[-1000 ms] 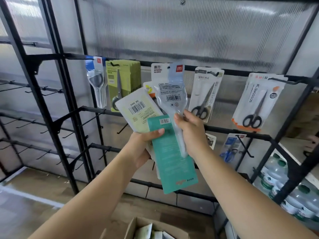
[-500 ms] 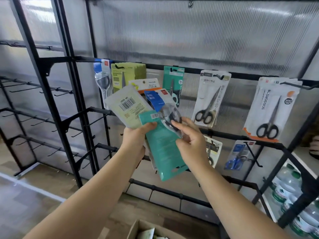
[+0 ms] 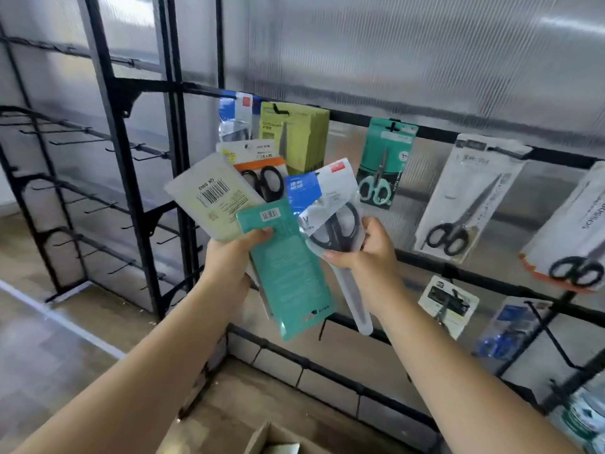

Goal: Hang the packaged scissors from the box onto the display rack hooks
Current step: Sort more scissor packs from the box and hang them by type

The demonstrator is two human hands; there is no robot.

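My left hand [image 3: 230, 263] grips a fan of scissor packs: a teal pack [image 3: 288, 273] back side out, a pale yellow pack [image 3: 209, 194] with a barcode, and an orange-topped pack [image 3: 262, 175] behind them. My right hand [image 3: 363, 250] holds a clear pack with a blue-and-white header and black-handled scissors [image 3: 330, 221], front side facing me, just right of the fan. On the black display rack's top bar [image 3: 435, 132] hang a blue-header pack [image 3: 235, 116], a stack of olive packs [image 3: 294, 136], a teal pack [image 3: 383, 162] and white packs [image 3: 471, 194].
The cardboard box [image 3: 262, 437] sits on the floor at the bottom edge. A lower bar carries more packs [image 3: 448, 303] and a bare hook [image 3: 550, 335]. The rack section to the left [image 3: 98, 198] has rows of bare hooks. Water bottles [image 3: 586, 417] stand at the lower right.
My right hand has lowered the clear blue-header pack from up by the top bar and turned it front side out beside the fan. The view has shifted left and closer.
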